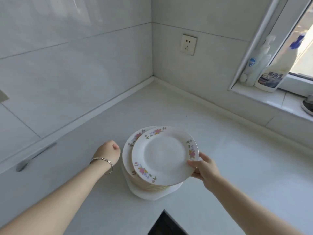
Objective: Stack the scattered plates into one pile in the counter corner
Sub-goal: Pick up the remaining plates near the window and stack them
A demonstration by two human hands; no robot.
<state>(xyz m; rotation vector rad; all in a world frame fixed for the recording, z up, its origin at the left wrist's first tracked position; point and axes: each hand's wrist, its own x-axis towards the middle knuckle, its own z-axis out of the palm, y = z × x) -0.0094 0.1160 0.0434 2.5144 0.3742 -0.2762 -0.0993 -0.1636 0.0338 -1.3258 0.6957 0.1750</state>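
Pale grey tiled walls (76,65) meet in a corner beyond the hands, above a white desk (237,167). A wall socket (188,44) sits up past the right hand; further right, daylight enters a window (304,53) over a tiled sill (271,97).

Legible text appears on one item only. On the windowsill to my right stands a white plastic cleaner bottle with a blue cap (274,72); its dark label carries three large white Chinese characters, 重油污, with a smaller line beneath them too blurred for me to read. Beside it, the white pump-dispenser bottle (257,65) bears a small round blue emblem whose lettering I cannot make out. The white wall socket (188,44) shows no readable marking.
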